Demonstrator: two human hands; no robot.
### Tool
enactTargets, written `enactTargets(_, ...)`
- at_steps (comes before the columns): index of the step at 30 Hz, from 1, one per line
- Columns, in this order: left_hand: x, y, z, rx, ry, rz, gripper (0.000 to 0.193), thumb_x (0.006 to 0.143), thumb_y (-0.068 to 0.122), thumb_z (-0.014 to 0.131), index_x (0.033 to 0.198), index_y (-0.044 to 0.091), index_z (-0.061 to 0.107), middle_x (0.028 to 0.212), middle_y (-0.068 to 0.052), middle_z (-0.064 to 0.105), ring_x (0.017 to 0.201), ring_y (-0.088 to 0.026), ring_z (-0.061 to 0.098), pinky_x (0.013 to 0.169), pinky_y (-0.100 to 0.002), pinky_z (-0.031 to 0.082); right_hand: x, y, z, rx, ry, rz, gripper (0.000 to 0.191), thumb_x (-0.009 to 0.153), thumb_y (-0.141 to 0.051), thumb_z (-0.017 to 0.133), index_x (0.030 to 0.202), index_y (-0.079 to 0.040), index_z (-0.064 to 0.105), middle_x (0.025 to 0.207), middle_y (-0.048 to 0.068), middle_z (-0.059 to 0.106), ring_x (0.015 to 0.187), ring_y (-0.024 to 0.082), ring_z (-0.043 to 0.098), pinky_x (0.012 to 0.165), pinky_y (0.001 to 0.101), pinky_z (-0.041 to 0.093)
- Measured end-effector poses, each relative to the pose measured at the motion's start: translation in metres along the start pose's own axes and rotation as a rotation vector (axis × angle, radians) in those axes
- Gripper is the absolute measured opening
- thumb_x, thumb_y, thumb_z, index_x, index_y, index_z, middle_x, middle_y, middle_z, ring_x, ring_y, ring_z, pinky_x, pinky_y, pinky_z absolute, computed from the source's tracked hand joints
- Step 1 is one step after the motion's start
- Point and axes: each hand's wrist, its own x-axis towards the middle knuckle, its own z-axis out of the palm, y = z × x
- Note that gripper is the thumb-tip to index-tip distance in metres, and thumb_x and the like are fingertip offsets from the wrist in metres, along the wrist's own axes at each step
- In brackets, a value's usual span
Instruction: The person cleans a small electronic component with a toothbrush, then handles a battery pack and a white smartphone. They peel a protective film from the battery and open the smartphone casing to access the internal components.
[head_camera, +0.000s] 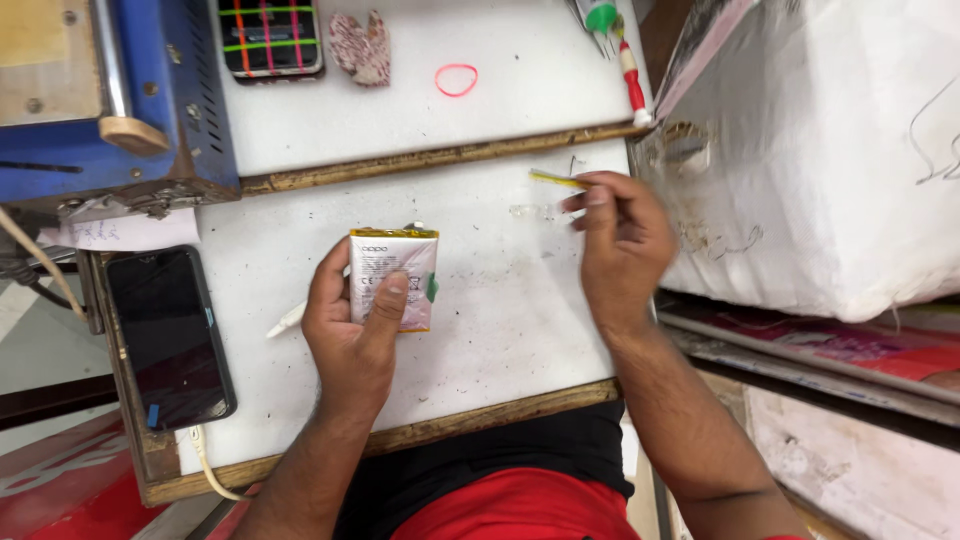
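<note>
Gripping a flat white phone battery (392, 277) from below, my left hand (352, 335) has its thumb laid across the printed face and its fingers curled behind the near edge, so the pack sits tilted slightly above the white work board (500, 330), near its middle. I read the left forearm as coming straight up from the bottom edge of the view, wrist bent a little inward. The battery has a yellow strip along its far edge and a small green tab at its right side. My right hand (618, 245) is raised to the right of the battery and well apart from it, fingers pinched together around a thin yellow strip (553, 179) whose free end pokes out to the left; the wrist is cocked back and the forearm runs diagonally down to the lower right. Just left of that pinch, a small clear scrap (528, 211) lies on the board. A slim white stick (286, 320) lies beside the left hand, to the left of the battery. Farther left of the battery a dark phone (168, 338) lies face up by the board's wooden rim. Beyond the battery, a pink rubber band (456, 80) and a second phone (270, 38) with coloured lines on its screen rest on the upper board, beside a blue machine (150, 110). Right of the battery stands a large white foam box (830, 160).
</note>
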Motion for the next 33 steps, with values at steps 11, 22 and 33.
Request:
enactTargets(11, 0.001, -0.006, 0.006, -0.045, -0.035, 0.015, 0.047, 0.102, 0.011, 0.066, 0.143, -0.004, 0.048, 0.118, -0.018, 0.072, 0.105, -0.019, 0.074, 0.087, -0.031, 0.065, 0.073, 0.019, -0.005, -0.868, -0.364, -0.679, 0.021, 0.099, -0.011, 0.084, 0.117, -0.007, 0.075, 0.125, 0.006, 0.073, 0.131, 0.026, 0.06, 0.11, 0.0454, 0.046)
enactTargets(22, 0.0, -0.009, 0.007, -0.006, -0.069, 0.021, 0.045, 0.102, 0.012, 0.065, 0.141, -0.004, 0.049, 0.117, -0.019, 0.073, 0.104, -0.02, 0.076, 0.084, -0.032, 0.068, 0.071, 0.036, -0.015, -0.79, -0.336, -0.526, 0.013, 0.101, -0.008, 0.081, 0.112, -0.01, 0.074, 0.117, 0.003, 0.077, 0.138, 0.024, 0.058, 0.12, 0.0488, 0.042)
enactTargets(33, -0.001, -0.012, 0.007, -0.011, -0.095, 0.031, 0.044, 0.101, 0.012, 0.065, 0.14, -0.005, 0.051, 0.116, -0.02, 0.073, 0.105, -0.02, 0.076, 0.084, -0.032, 0.068, 0.097, 0.0, 0.007, -0.96, -0.36, -0.295, 0.019, 0.097, -0.025, 0.08, 0.104, -0.007, 0.078, 0.1, 0.007, 0.078, 0.108, 0.029, 0.059, 0.094, 0.0509, 0.045)
